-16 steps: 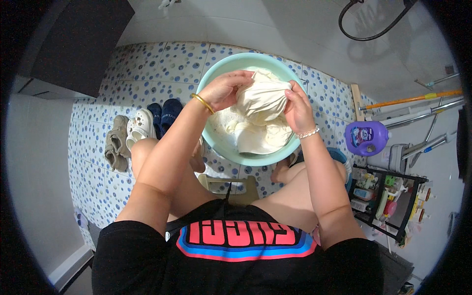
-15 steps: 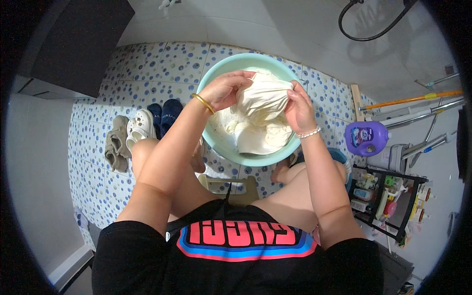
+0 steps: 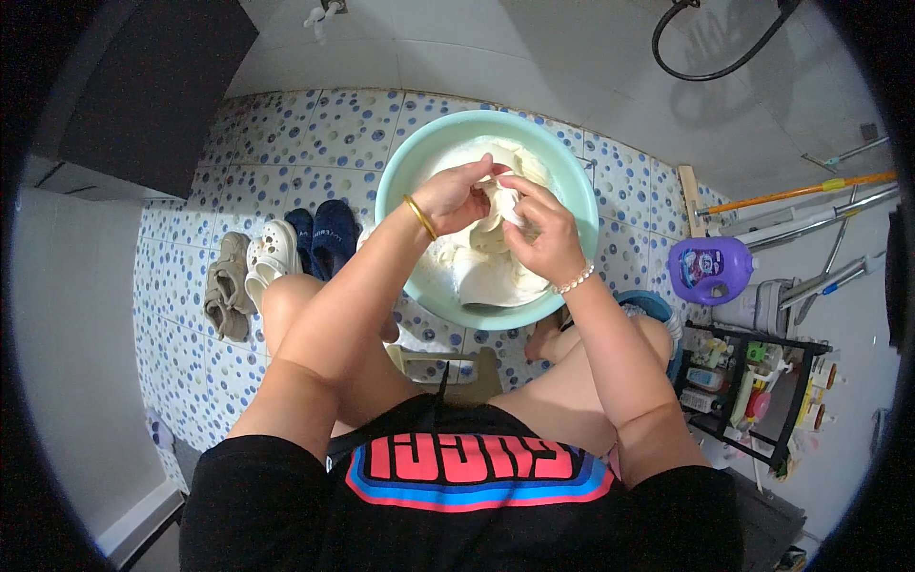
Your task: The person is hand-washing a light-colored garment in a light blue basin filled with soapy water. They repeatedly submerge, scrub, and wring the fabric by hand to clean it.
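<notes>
A round mint-green basin (image 3: 393, 181) stands on the tiled floor in front of me, holding pale cream cloth (image 3: 524, 164) in whitish, sudsy water. Above its middle, my left hand (image 3: 462, 197) is closed on a fold of the cloth, thumb uppermost. My right hand (image 3: 545, 227) pinches the same cloth close by, its fingertips almost meeting the left ones. Between the hands the fabric is bunched and hangs down into the basin. A smooth pale curved piece (image 3: 496, 283) lies at the near side of the basin; I cannot tell whether it is cloth too.
Left of the basin are navy slippers (image 3: 334, 234), white clogs (image 3: 274, 250) and beige shoes (image 3: 227, 286). At right stand a purple detergent jug (image 3: 710, 270), poles (image 3: 801, 194) and a black rack (image 3: 762, 386) of bottles. A blue tub (image 3: 646, 303) sits beside my right leg.
My hands have come closer together over the basin. The cloth, spread wide between them before, is now bunched and lower. The basin appears slightly lower and further left in view.
</notes>
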Available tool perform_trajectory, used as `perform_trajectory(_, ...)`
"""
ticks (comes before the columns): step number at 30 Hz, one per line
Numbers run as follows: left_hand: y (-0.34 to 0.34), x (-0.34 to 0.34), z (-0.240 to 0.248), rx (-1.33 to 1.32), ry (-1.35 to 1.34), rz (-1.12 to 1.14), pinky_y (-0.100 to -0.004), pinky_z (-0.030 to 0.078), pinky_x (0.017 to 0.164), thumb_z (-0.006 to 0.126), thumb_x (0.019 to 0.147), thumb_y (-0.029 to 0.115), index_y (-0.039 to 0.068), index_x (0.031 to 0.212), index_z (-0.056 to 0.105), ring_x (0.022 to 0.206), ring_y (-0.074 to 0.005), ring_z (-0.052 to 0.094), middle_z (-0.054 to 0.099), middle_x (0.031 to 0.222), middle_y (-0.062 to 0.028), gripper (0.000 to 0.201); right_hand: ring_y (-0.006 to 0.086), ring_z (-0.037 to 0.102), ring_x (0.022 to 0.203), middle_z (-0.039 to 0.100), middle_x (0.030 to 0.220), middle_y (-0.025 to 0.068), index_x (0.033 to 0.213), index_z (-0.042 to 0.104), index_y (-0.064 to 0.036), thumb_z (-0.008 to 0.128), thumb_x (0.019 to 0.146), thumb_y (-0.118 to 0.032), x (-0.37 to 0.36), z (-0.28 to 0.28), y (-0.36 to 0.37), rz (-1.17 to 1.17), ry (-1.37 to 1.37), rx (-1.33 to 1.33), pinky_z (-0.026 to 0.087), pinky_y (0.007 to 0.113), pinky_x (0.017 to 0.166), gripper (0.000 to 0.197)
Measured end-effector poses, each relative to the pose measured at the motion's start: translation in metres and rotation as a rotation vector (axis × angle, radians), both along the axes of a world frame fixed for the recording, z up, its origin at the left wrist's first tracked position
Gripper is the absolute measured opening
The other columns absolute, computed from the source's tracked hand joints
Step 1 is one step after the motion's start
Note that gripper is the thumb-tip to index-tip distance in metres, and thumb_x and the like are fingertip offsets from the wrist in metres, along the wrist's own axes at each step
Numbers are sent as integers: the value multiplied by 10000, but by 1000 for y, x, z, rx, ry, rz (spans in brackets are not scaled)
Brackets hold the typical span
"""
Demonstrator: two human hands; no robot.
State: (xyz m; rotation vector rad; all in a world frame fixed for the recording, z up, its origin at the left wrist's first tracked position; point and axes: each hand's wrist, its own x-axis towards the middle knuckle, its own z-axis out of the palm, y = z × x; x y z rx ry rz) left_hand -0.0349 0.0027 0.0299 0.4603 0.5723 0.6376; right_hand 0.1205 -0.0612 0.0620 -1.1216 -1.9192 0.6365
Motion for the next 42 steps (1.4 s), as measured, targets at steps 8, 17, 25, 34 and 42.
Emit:
perform_trajectory(8, 4, 8, 16, 135, 68, -117, -257, 446, 757, 555, 799, 112, 4, 1003, 508, 825, -140, 543, 563, 912, -75, 235, 131, 556, 807, 577, 922, 95, 808, 553, 7, 535, 775, -68, 14, -7, 9, -216, 629, -333, 461, 232, 655, 84)
perform_trajectory(17, 9, 10, 24, 269, 81, -65, -250, 440, 758, 572, 766, 43, -8, 1050, 510, 837, -130, 530, 559, 925, -68, 296, 49, 493, 704, 548, 773, 0, 917, 529, 3, 596, 777, -102, 20, -26, 6, -52, 575, -541, 417, 190, 660, 188)
perform_trajectory(25, 4, 19, 26, 328, 240, 75, -222, 428, 612, 560, 787, 79, -4, 1024, 537, 684, -84, 501, 562, 830, -50, 252, 59, 532, 662, 605, 768, 41, 895, 613, -9, 607, 748, -57, 15, -8, 6, -191, 509, -309, 441, 190, 619, 155)
perform_trajectory(34, -5, 25, 17, 566, 261, -21, -182, 423, 672, 613, 723, 8, 51, 1164, 471, 731, -54, 495, 554, 817, 11, 465, 51, 491, 572, 577, 671, 54, 860, 426, -26, 547, 802, -64, 17, -17, 15, -249, 683, -379, 381, 182, 502, 140)
perform_trajectory(42, 8, -7, 37, 391, 161, 144, -195, 438, 664, 584, 748, 21, 81, 1161, 482, 679, -62, 505, 559, 776, 1, 429, 56, 507, 621, 584, 694, 30, 842, 531, -8, 647, 739, -163, 28, -13, 23, -147, 515, -504, 401, 191, 539, 219)
